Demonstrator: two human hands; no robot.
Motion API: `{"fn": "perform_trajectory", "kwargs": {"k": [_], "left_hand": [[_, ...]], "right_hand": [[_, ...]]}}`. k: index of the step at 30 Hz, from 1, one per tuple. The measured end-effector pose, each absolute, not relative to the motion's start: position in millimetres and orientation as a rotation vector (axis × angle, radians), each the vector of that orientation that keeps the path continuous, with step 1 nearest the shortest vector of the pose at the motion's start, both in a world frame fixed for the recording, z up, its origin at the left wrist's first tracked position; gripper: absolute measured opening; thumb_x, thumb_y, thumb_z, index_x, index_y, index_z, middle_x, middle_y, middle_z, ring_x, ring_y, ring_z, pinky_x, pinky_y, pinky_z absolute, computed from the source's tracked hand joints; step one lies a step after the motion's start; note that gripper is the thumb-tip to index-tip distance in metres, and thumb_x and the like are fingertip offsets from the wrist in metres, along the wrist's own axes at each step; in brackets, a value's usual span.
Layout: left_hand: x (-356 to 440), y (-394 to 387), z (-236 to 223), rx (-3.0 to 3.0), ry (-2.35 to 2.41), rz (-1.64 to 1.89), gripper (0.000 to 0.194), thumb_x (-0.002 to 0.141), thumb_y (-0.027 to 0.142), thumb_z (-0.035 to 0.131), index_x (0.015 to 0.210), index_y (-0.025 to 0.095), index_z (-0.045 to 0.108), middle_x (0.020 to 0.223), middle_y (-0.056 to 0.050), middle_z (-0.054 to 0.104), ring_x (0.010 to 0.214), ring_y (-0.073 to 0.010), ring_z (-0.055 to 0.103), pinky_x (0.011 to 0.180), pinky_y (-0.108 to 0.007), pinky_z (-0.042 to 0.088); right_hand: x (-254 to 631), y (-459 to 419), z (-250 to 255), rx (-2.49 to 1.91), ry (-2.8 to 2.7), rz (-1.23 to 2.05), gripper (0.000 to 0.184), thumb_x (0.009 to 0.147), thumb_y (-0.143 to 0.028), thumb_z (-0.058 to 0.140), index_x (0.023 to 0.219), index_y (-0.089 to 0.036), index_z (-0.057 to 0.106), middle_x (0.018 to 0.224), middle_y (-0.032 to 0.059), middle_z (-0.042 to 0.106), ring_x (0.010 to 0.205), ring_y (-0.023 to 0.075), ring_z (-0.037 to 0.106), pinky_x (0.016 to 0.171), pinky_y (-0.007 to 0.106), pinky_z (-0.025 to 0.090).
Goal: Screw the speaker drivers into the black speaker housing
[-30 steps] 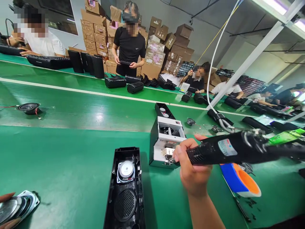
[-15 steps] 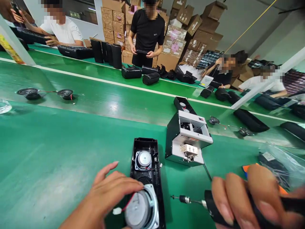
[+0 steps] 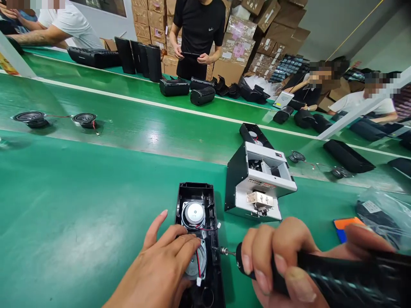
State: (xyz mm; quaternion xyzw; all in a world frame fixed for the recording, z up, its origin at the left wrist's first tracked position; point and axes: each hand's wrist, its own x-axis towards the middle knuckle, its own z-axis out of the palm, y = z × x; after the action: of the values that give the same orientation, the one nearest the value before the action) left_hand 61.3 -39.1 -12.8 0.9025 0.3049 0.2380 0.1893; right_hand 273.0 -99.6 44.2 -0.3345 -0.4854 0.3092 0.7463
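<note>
Pressing down, the left hand (image 3: pixel 167 261) lies flat and open-fingered on a round speaker driver (image 3: pixel 196 262), pinning it inside the black speaker housing (image 3: pixel 195 201) on the green worktop (image 3: pixel 80 205). The right hand (image 3: pixel 282 261) is wrapped tight around an electric screwdriver (image 3: pixel 321 273), its bit (image 3: pixel 221 251) level at the housing's edge, probably carrying a screw. A screw feeder (image 3: pixel 260 188) stands just beyond. Fingers hide most of the driver.

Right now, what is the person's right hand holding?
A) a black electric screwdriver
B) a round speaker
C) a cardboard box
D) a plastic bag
A: the right hand wraps around the black electric screwdriver, its bit pointing toward the speaker housing where the left hand rests.
</note>
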Motion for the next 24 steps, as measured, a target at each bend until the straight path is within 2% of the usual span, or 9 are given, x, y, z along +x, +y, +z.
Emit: {"fn": "perform_trajectory", "kwargs": {"k": [6,11,14,20,24], "left_hand": [[61.5,-38.7,-19.2,2.512,0.860,0.542,0.071,0.071,0.003,0.061,0.135,0.032,0.071,0.130,0.013,0.084,0.118,-0.0215,0.079,0.134,-0.048,0.023],[66.5,-41.3,-19.2,2.588,0.867,0.543,0.077,0.073,-0.001,0.058,0.142,0.031,0.067,0.136,0.011,0.083,0.120,-0.0222,0.079,0.127,-0.049,0.031],[67.3,-44.0,-18.7,2.596,0.864,0.570,0.075,0.075,-0.001,0.057,0.143,0.030,0.066,0.135,0.009,0.083,0.121,-0.0226,0.078,0.125,-0.047,0.030],[62.9,-43.9,-16.1,2.553,0.871,0.472,0.080,0.077,-0.002,0.058,0.148,0.034,0.061,0.140,0.012,0.080,0.129,-0.0195,0.073,0.129,-0.042,0.018],[66.0,-45.1,-22.3,2.519,0.891,0.536,0.076,0.077,-0.001,0.057,0.145,0.033,0.062,0.136,0.010,0.081,0.127,-0.0198,0.073,0.128,-0.043,0.016]], "right_hand": [[260.0,-89.6,19.3,-0.763,-1.049,0.631,0.052,0.114,-0.023,0.071,0.154,-0.043,0.043,0.084,-0.0075,0.058,0.059,0.0146,0.057,0.057,0.032,0.051],[256.8,-85.3,12.6,-0.891,-1.068,0.596,0.048,0.115,-0.029,0.073,0.151,-0.043,0.045,0.082,-0.0075,0.058,0.059,0.0172,0.058,0.057,0.036,0.051],[258.0,-83.4,9.3,-0.915,-1.086,0.590,0.047,0.114,-0.031,0.073,0.150,-0.042,0.045,0.082,-0.0075,0.058,0.057,0.0170,0.058,0.057,0.037,0.051],[257.8,-81.0,0.5,-0.859,-1.101,0.653,0.050,0.114,-0.022,0.069,0.153,-0.041,0.044,0.088,-0.0068,0.058,0.060,0.0162,0.060,0.060,0.037,0.050],[259.1,-82.0,-6.7,-0.924,-1.087,0.640,0.051,0.111,-0.026,0.072,0.150,-0.042,0.044,0.086,-0.0062,0.057,0.065,0.0187,0.062,0.063,0.036,0.052]]}}
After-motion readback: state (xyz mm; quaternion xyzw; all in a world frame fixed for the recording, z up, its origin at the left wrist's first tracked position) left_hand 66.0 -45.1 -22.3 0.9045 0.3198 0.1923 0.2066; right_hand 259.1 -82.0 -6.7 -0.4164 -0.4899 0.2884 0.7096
